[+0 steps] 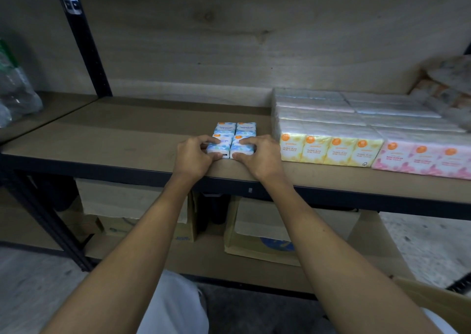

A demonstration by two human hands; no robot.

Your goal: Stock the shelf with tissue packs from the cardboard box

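Left hand: the left hand [193,155] clamps the left blue pack [213,150], with fingers curled over its top and the thumb against its near face.
Right hand: the right hand [257,155] grips the right blue pack [245,151] in the same way, mirroring the left.
Why two hands: one hand on each pack probably lets the person square the two together and slide them as one block, with their inner sides touching.
Task's thing: both packs sit on the shelf [114,135] near its front edge. The back blue pair [235,127] is at their 12 o'clock and touches them, so the four make a two-by-two block.
Neighbours: the yellow packs [331,150] stand at 3 o'clock, a small gap away from the right hand. The pink packs [420,159] are beyond them on the same side.
Why this spot: the colours appear to be grouped in rows running front to back, so the blue block likely starts a new column beside the yellow one.
Supply: the cardboard box [438,305] shows only as a flap at 5 o'clock of the view, and its contents are hidden.
Step in hand: this looks like placing and aligning, with the release not yet made.
Risk: soft wrappers may skew if one side is pushed harder than the other.
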